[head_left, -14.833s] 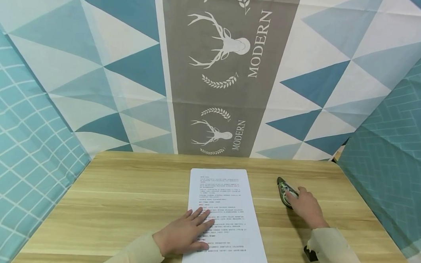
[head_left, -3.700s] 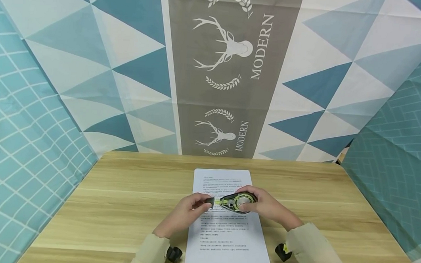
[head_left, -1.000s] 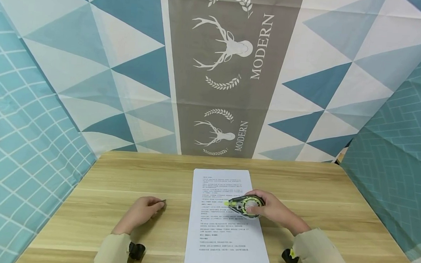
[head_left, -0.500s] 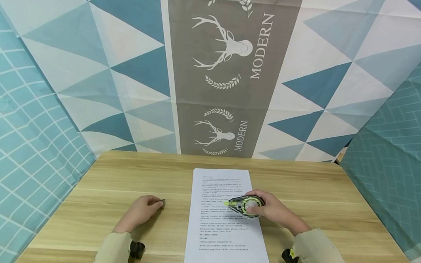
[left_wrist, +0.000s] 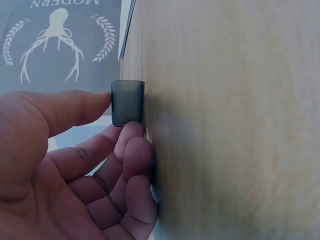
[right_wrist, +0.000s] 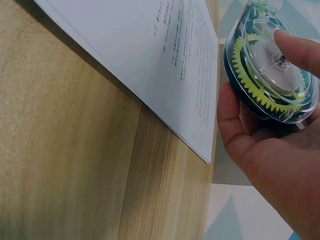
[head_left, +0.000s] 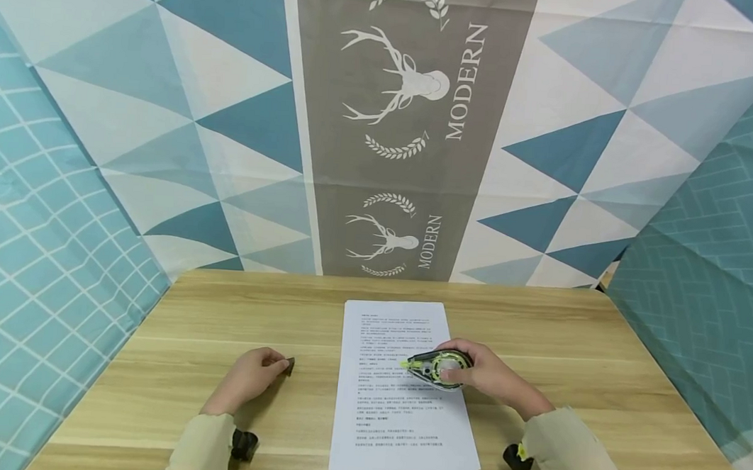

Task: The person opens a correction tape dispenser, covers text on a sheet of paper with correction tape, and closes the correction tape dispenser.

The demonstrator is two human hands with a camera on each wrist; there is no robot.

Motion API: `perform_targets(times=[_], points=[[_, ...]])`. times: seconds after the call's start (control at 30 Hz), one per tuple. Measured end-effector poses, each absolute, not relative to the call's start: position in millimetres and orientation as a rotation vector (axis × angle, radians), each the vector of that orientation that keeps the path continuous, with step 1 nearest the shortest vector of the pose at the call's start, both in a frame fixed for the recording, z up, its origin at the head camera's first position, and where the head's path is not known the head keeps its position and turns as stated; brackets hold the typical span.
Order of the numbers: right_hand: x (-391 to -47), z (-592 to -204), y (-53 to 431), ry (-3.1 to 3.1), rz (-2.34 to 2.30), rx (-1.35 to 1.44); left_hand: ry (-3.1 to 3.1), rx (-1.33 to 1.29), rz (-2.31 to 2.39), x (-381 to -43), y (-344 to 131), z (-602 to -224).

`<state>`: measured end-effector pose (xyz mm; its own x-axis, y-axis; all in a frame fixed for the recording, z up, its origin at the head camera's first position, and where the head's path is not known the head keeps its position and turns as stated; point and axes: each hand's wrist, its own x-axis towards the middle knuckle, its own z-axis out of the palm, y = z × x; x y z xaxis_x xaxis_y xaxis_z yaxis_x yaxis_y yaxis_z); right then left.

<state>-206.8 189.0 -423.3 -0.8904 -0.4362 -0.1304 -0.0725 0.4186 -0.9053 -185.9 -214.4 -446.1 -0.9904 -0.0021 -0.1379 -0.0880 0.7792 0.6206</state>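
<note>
With the left grip (head_left: 252, 377), pinches a small dark cap (left_wrist: 127, 106) between thumb and fingers, with the remaining fingers loosely curled close to the tabletop (head_left: 538, 314). Holds the cap low over the wood, between the left edge of the tabletop and the paper (head_left: 397, 460), apart from both. Cannot tell contact with the wood from a slight gap.

With the right grip (head_left: 487, 372), clasps a correction tape (head_left: 430, 368), with thumb against the clear shell and fingers round the other side. Holds it over the right half of the paper, with the bare yellow-green tip (head_left: 404, 364) pointing toward the left edge. Shows a green toothed wheel (right_wrist: 250, 86) through the shell. Cannot judge touch between tip and paper.

As for the paper, lies print side up near the middle of the tabletop, reaching from just short of the far edge toward the near side.

Wears cream sleeves (head_left: 202, 442), with a black fitting (head_left: 244, 444) by each wrist. Beyond the far edge, faces a patterned cloth (head_left: 329, 154) with white deer heads.
</note>
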Motion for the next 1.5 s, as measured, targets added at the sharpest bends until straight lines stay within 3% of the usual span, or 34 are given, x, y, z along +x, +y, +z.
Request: perform_targets(times=[0.9, 1.5], points=[[-209, -427, 194, 2.378, -1.485, -0.376, 2.765, -0.171, 1.139, -184, -213, -442], [-206, -425, 196, 2.362, -1.530, -0.323, 2.994, 0.102, 1.043, -181, -181, -423]])
